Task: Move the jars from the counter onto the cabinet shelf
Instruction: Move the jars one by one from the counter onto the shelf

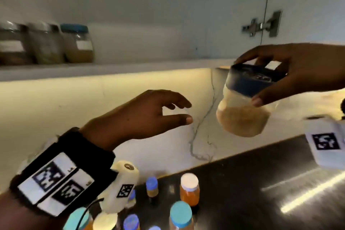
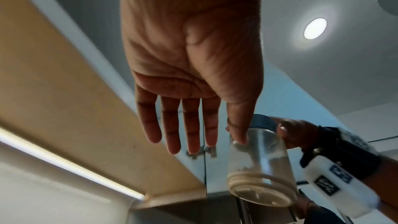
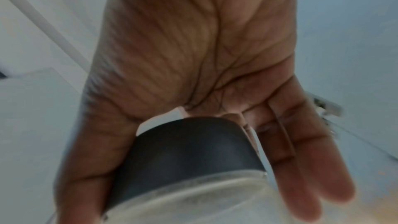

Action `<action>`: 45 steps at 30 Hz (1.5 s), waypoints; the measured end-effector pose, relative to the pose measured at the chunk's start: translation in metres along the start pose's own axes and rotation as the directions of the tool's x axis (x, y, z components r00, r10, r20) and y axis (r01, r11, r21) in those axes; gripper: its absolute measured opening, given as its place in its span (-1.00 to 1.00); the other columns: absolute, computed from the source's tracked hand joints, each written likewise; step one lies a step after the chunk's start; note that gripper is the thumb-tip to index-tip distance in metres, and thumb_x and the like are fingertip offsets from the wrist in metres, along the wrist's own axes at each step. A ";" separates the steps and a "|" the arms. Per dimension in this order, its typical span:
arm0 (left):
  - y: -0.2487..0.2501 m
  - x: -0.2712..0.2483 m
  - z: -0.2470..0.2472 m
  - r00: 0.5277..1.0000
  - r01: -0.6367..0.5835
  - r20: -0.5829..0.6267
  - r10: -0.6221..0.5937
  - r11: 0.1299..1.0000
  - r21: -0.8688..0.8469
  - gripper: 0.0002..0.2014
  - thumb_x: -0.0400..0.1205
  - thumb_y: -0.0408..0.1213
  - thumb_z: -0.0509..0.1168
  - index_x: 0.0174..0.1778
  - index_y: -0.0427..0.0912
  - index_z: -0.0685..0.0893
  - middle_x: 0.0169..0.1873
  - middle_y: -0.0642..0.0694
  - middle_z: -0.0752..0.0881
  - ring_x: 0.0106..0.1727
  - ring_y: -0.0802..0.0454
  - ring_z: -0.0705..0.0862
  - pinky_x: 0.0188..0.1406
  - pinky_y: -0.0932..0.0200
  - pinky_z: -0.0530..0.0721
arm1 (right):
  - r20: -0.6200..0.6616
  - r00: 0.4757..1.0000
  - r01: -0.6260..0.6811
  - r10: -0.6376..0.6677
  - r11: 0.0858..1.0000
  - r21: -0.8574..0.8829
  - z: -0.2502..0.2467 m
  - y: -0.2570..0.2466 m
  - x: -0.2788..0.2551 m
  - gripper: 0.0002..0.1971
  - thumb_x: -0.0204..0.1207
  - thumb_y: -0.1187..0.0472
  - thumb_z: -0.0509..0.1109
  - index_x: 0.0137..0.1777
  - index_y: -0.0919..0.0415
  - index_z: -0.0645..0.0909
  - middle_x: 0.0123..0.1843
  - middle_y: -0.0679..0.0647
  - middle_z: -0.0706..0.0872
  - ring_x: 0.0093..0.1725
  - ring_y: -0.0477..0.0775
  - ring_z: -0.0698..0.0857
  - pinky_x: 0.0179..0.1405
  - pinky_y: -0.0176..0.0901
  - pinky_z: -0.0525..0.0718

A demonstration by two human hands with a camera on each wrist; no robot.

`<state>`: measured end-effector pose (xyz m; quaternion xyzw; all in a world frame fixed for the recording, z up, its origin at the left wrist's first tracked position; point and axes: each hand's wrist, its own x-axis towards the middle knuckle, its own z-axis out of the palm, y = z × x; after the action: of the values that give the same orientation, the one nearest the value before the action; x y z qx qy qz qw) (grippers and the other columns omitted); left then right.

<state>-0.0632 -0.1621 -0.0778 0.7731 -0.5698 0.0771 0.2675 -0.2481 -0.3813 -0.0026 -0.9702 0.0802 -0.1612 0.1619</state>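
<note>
— Left hand (image 1: 141, 115) nearest, head view?
— Empty, fingers loosely spread, ready to steady. Right hand (image 1: 291, 73) grips the blue-lidded jar (image 1: 242, 112) by its lid, tilted, above the tabletop (image 1: 261, 173), just below the cabinet shelf (image 1: 130, 70).
— Left wrist view?
— Fingers (image 2: 172, 125) straight, jar beside the thumb.
— Right wrist?
— Fingers (image 3: 301, 168) wrap the lid (image 3: 189, 149) for lifting.

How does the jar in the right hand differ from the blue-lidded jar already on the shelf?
The held jar is in the air below shelf level, tilted; the shelf jar stands upright on the cabinet shelf. The held jar's lid is dark blue, in the right hand; the shelf jar's lid is lighter blue, untouched. Only the shelf jar shows a white label. Both hold tan contents.
</note>
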 end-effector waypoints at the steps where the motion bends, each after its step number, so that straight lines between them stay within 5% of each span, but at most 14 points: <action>1: 0.007 -0.002 -0.013 1.000 -0.012 -0.028 0.012 1.000 -0.009 -0.60 0.42 0.27 0.29 0.12 0.25 0.69 0.08 0.32 0.71 0.11 0.41 0.63 0.14 0.22 0.64 | -0.014 1.000 0.020 -0.019 0.999 0.034 -0.013 -0.009 0.002 -0.05 -0.46 -0.57 0.51 0.14 -0.63 0.47 0.00 -0.31 0.70 -0.15 -0.10 0.81 -0.11 -0.07 0.73; 6: 0.026 -0.003 -0.083 0.989 -0.017 -0.149 0.027 0.998 0.063 -0.77 0.47 0.14 0.36 0.00 0.25 0.73 -0.10 0.33 0.76 -0.02 0.46 0.66 -0.04 0.38 0.66 | -0.041 0.985 0.168 -0.165 0.982 0.087 -0.060 -0.053 0.039 -0.09 -0.50 -0.46 0.63 0.06 -0.41 0.64 -0.04 -0.08 0.80 -0.18 0.09 0.83 -0.38 -0.11 0.78; 12: 0.014 0.011 -0.137 0.959 0.085 -0.279 -0.043 0.986 0.140 -0.75 0.49 0.17 0.31 0.01 0.22 0.74 -0.09 0.29 0.76 -0.06 0.39 0.69 -0.10 0.33 0.65 | 0.000 0.979 0.206 -0.206 0.978 -0.026 -0.091 -0.108 0.118 0.03 -0.51 -0.47 0.60 0.13 -0.15 0.61 -0.11 0.00 0.83 -0.16 0.10 0.84 -0.34 -0.06 0.78; 17: -0.009 0.038 -0.170 0.934 0.234 -0.323 -0.152 0.945 0.231 -0.65 0.49 0.22 0.29 0.08 0.16 0.71 -0.02 0.21 0.73 0.00 0.24 0.68 0.01 0.21 0.67 | 0.089 0.983 0.173 -0.161 0.974 -0.144 -0.076 -0.152 0.183 -0.27 0.13 -0.20 0.52 0.32 0.10 0.59 0.10 0.27 0.75 -0.08 0.20 0.77 -0.07 0.11 0.79; 21: -0.027 0.064 -0.194 0.890 0.427 -0.308 -0.338 0.854 0.297 -0.35 0.45 0.32 0.24 0.42 0.10 0.47 0.20 0.05 0.66 0.09 0.08 0.62 -0.01 0.19 0.54 | 0.153 0.969 0.215 -0.194 0.968 -0.131 -0.059 -0.170 0.228 -0.43 0.39 -0.11 0.49 0.36 0.12 0.58 0.04 0.17 0.75 -0.19 0.06 0.77 0.00 0.07 0.78; 24: -0.040 0.078 -0.203 0.864 0.483 -0.309 -0.398 0.831 0.278 -0.16 0.37 0.37 0.30 0.53 0.05 0.31 0.17 0.04 0.65 0.06 0.10 0.62 -0.08 0.22 0.56 | 0.152 0.955 0.267 -0.255 0.961 -0.065 -0.045 -0.175 0.256 -0.44 0.39 -0.07 0.53 0.36 0.09 0.56 -0.09 0.08 0.72 -0.31 -0.01 0.74 -0.02 0.04 0.79; 27: -0.057 0.088 -0.206 0.868 0.492 -0.269 -0.417 0.790 0.365 0.03 0.32 0.39 0.36 0.63 0.03 0.10 0.26 0.03 0.62 0.08 0.11 0.62 -0.04 0.24 0.56 | 0.175 0.941 0.300 -0.290 0.953 -0.032 -0.030 -0.175 0.282 -0.35 0.32 -0.09 0.59 0.40 -0.03 0.47 0.01 0.06 0.65 -0.15 0.04 0.73 -0.09 -0.03 0.81; 33: -0.081 0.106 -0.204 0.841 0.527 -0.138 -0.524 0.733 0.429 0.08 0.28 0.36 0.42 0.62 0.21 -0.04 0.48 0.04 0.47 0.14 0.12 0.52 0.09 0.26 0.45 | 0.289 0.907 0.323 -0.306 0.946 -0.012 -0.002 -0.160 0.323 -0.27 0.31 -0.13 0.58 0.46 -0.08 0.39 0.07 0.04 0.60 0.00 0.12 0.71 -0.09 -0.08 0.79; 38: -0.081 0.122 -0.202 0.839 0.500 -0.057 -0.540 0.727 0.471 -0.08 0.31 0.34 0.40 0.57 0.34 0.12 0.49 0.14 0.41 0.21 0.13 0.48 0.25 0.17 0.43 | 0.360 0.876 0.301 -0.320 0.947 0.110 0.008 -0.139 0.332 -0.37 0.38 -0.19 0.46 0.41 0.05 0.48 0.05 0.06 0.66 -0.05 0.06 0.71 0.08 -0.05 0.75; 40: -0.081 0.127 -0.201 0.838 0.489 -0.051 -0.544 0.705 0.514 -0.18 0.35 0.34 0.36 0.53 0.32 0.24 0.48 0.16 0.40 0.20 0.16 0.44 0.27 0.15 0.41 | 0.376 0.863 0.305 -0.338 0.941 0.146 0.002 -0.126 0.334 -0.24 0.24 -0.35 0.37 0.40 0.02 0.48 0.13 0.07 0.68 0.02 0.08 0.72 0.13 -0.03 0.73; 43: -0.083 0.135 -0.198 0.832 0.492 -0.066 -0.551 0.677 0.548 -0.19 0.31 0.38 0.31 0.51 0.27 0.33 0.32 0.19 0.45 0.17 0.17 0.44 0.25 0.13 0.43 | 0.224 0.917 0.281 -0.329 0.934 0.222 -0.017 -0.100 0.342 0.02 -0.04 -0.47 0.39 0.48 -0.04 0.40 0.25 0.11 0.68 0.13 0.21 0.73 0.18 0.13 0.71; 45: -0.082 0.141 -0.196 0.831 0.501 -0.084 -0.550 0.674 0.543 -0.17 0.27 0.40 0.27 0.50 0.24 0.36 0.20 0.24 0.44 0.15 0.18 0.44 0.26 0.13 0.42 | 0.098 0.955 0.254 -0.280 0.941 0.222 -0.030 -0.080 0.347 0.01 -0.01 -0.44 0.40 0.49 0.00 0.39 0.19 0.11 0.70 0.09 0.21 0.74 0.13 0.12 0.73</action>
<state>0.0967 -0.1651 0.1203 0.9495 -0.2882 0.1216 0.0228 0.0741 -0.3873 0.1512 -0.9583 -0.0800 -0.1267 0.2434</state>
